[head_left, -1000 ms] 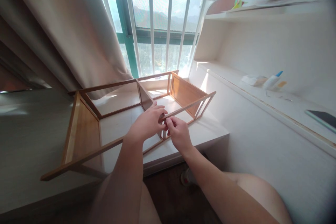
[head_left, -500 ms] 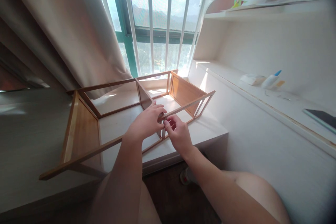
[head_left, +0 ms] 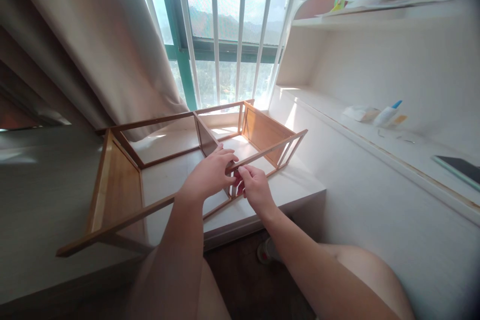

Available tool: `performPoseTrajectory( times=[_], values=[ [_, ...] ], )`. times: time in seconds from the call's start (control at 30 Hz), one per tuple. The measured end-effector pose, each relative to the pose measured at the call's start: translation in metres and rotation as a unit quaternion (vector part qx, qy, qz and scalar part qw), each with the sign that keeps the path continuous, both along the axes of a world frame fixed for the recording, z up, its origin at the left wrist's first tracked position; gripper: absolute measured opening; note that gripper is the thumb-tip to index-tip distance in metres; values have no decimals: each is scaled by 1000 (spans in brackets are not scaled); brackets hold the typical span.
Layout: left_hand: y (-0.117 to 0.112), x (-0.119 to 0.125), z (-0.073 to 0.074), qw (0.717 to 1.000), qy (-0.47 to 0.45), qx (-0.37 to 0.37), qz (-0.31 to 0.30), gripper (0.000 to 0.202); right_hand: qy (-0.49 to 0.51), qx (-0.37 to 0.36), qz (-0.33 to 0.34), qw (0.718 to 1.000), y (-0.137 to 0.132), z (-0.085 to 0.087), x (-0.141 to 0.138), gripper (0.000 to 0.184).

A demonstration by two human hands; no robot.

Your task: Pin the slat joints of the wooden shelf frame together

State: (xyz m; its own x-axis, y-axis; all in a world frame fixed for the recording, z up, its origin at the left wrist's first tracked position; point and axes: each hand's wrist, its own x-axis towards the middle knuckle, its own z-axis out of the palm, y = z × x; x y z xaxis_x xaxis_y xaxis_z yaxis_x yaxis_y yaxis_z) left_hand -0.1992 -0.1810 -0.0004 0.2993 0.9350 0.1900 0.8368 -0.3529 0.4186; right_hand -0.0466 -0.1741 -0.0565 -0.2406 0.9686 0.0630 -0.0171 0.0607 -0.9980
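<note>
A wooden shelf rack (head_left: 116, 180) with several brown panels lies on its side on a white ledge. My left hand (head_left: 208, 175) grips it where the middle panel meets the near rail, with its fingers over the rail and its thumb on the near side. Close by, my right hand (head_left: 257, 187) is closed in a pinch against the same joint, just below the rail. Whatever sits between its fingertips is too small and hidden to make out.
A white ledge (head_left: 296, 185) bears the rack below a barred window (head_left: 228, 35). On the right counter (head_left: 333, 110) lie a white bottle with a blue tip (head_left: 388, 112), a crumpled white packet (head_left: 360, 113), small thin bits and a phone (head_left: 457, 170). A curtain (head_left: 112, 35) hangs at left.
My right hand has turned at the joint, its fingers curling lower and its thumb shifting up and right. My left hand and the rack have stayed in place.
</note>
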Motion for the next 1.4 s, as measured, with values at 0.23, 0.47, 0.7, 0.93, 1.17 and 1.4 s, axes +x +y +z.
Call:
performPoseTrajectory(
  times=[0.23, 0.47, 0.7, 0.93, 1.17, 1.4],
  values=[
    [0, 0, -1, 1000, 5, 5, 1, 30, -111, 117, -53, 985, -8, 0, 5, 23],
    [-1, 1, 0, 1000, -5, -1, 0, 32, -167, 145, -53, 974, -8, 3, 4, 27],
    [0, 1, 0, 1000, -10, 2, -1, 31, -169, 129, -64, 975, -7, 4, 7, 30],
    [0, 1, 0, 1000, 1, -6, 4, 32, -215, 151, -55, 963, -10, 7, 6, 28],
    [0, 1, 0, 1000, 3, -8, 6, 33, -258, 167, -66, 949, -10, 9, 6, 32],
    [1, 1, -1, 1000, 0, -7, 5, 34, -267, 173, -70, 946, -10, 11, 6, 30]
  ],
)
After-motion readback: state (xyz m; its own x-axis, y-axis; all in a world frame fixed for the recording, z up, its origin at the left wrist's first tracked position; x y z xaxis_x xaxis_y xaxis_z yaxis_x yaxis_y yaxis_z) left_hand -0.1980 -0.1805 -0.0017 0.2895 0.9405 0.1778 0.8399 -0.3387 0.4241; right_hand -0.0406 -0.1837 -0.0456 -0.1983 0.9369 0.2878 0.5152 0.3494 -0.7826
